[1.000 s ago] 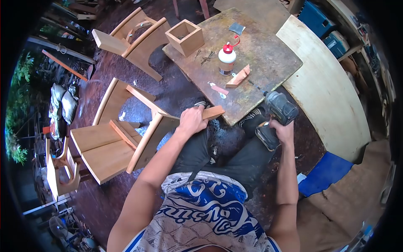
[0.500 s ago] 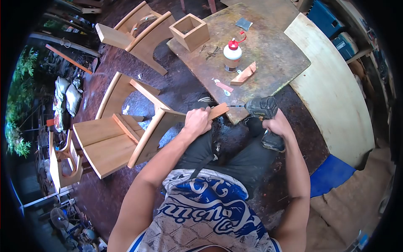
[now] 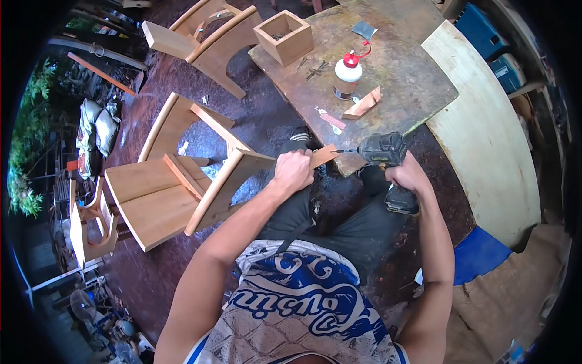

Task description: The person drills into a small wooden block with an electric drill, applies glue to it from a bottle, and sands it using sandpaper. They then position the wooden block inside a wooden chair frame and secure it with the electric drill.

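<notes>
Compared with the earliest frame, the drill (image 3: 382,147) has swung round from its slant beside the near edge of the worktop (image 3: 403,64) and now points left, its slim bit (image 3: 346,150) lying roughly level and reaching the free end of the small wooden piece (image 3: 324,156). Whether the tip bears on the wood or hangs just over it, I cannot tell. The piece lies to the left of the drill and to the right of the left hand (image 3: 294,171), its long axis running out from the fingers to the right and slightly far, so bit and wood meet end to end at a shallow angle. The left hand, clearly the nearer of the two to the wood, is closed round its other end, above the left leg (image 3: 291,209) and close to the worktop's near corner. The right hand (image 3: 407,175) is wrapped about the drill's handle, with the battery (image 3: 400,201) below it. On the worktop, farther off, stand a red-capped bottle (image 3: 348,74) and an open wooden box (image 3: 296,52), with an angled offcut (image 3: 364,104) lying on the near side of the bottle. A wooden chair (image 3: 151,209) lies tipped over to the left
</notes>
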Available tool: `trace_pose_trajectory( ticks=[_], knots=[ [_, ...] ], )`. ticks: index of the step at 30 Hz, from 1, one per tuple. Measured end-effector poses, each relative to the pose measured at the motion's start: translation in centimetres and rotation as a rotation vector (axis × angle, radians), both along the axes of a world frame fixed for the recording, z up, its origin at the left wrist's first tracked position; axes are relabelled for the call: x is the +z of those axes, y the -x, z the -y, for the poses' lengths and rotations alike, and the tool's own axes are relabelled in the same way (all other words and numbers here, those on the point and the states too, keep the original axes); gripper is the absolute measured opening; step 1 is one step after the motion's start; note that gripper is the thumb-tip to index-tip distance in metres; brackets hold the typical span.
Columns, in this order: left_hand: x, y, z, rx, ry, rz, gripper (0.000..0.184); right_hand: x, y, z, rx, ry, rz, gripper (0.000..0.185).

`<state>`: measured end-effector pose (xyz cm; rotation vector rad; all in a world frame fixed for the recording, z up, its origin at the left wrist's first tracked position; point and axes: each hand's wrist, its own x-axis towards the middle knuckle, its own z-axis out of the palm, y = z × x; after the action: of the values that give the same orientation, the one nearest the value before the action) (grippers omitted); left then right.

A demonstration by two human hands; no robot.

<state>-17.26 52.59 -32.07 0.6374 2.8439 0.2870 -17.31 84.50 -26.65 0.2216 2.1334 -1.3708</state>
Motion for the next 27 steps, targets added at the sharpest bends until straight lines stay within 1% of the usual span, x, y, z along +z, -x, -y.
trace_pose_trajectory(
  ticks=[3,5,8,15,20,23,26,27],
  knots=[
    [0.0,0.0,0.1,0.000,0.000,0.004,0.040,-0.1,-0.1,0.0,-0.025,0.065,-0.075,0.037],
    [0.0,0.0,0.1,-0.001,0.002,0.011,0.040,0.0,-0.1,-0.1,-0.035,0.062,0.001,0.032],
    [0.1,0.0,0.1,-0.003,0.007,0.018,0.041,-0.1,-0.2,0.0,-0.067,0.091,0.008,0.030],
    [-0.2,0.0,0.1,-0.006,-0.005,0.003,0.042,0.5,0.1,0.3,-0.087,0.107,-0.001,0.032],
    [-0.1,0.2,-0.1,-0.016,-0.016,-0.005,0.040,0.5,1.1,0.4,-0.056,0.096,0.018,0.038],
    [0.0,0.3,-0.2,-0.011,-0.003,0.004,0.039,1.0,1.8,0.4,-0.015,0.068,0.037,0.038],
    [-0.3,0.3,-0.1,-0.007,-0.017,-0.004,0.037,1.1,2.1,0.2,-0.018,0.066,0.063,0.037],
    [-0.4,0.3,-0.1,-0.023,-0.039,-0.060,0.030,1.2,2.1,0.2,-0.017,0.064,0.065,0.037]
  ],
)
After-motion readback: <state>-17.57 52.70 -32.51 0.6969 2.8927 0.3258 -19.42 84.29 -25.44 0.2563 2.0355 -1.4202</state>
